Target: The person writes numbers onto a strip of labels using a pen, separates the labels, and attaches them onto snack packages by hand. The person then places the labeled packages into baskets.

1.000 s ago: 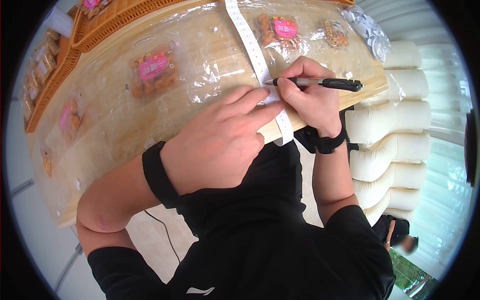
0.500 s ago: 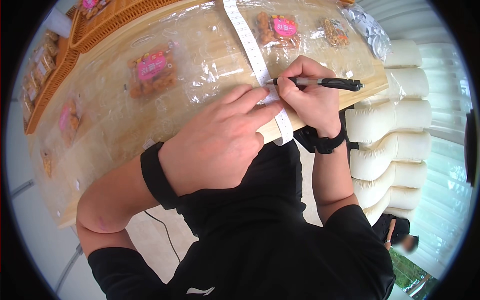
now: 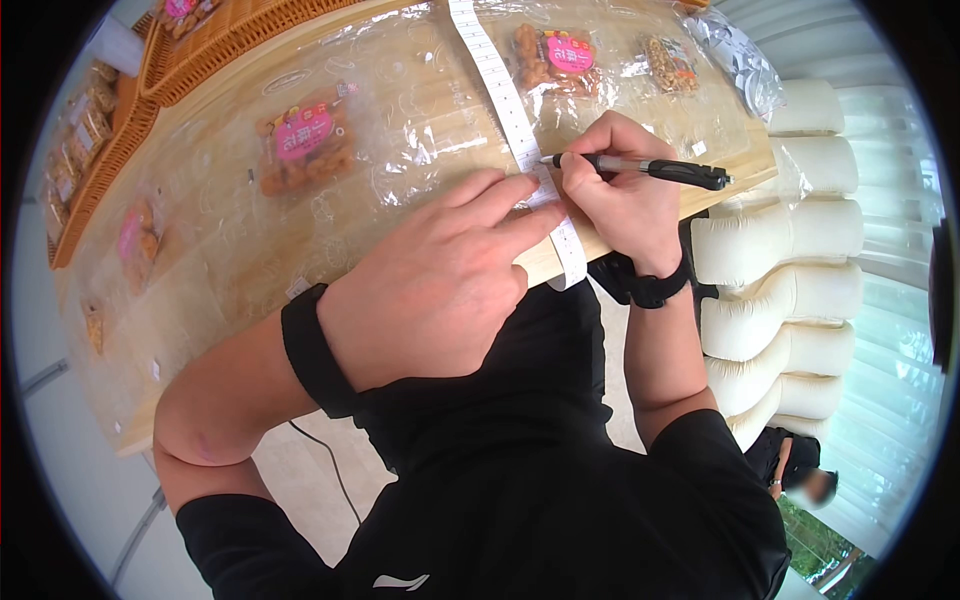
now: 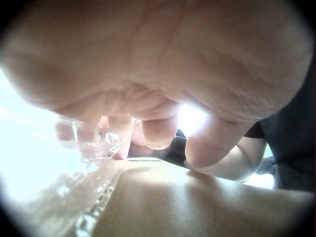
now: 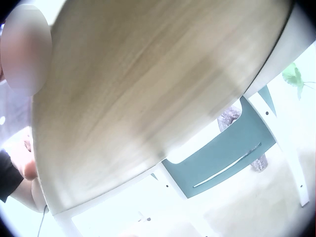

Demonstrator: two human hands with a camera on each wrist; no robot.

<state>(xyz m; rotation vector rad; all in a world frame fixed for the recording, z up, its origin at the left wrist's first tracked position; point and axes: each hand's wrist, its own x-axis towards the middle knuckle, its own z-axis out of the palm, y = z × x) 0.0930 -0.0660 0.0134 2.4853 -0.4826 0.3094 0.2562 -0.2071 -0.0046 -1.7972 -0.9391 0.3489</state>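
Observation:
In the head view a white paper strip with printed marks runs down the wooden table and hangs over its near edge. The left hand lies palm down with fingers extended, its fingertips on the strip. A black and clear pen is pinched by the right hand, its tip at the strip just above the left fingertips. In the left wrist view, the left hand's fingers reach down by the table and clear plastic. The right wrist view does not show the pen.
Clear plastic film covers much of the table, with pink-labelled snack packs and a smaller nut pack. Wicker baskets stand at the far left. Crumpled plastic lies at the far right corner, near a cream padded seat.
The pen's back end has tipped slightly downward and to the right, and its tip has shifted a little along the strip. The left hand stays in place.

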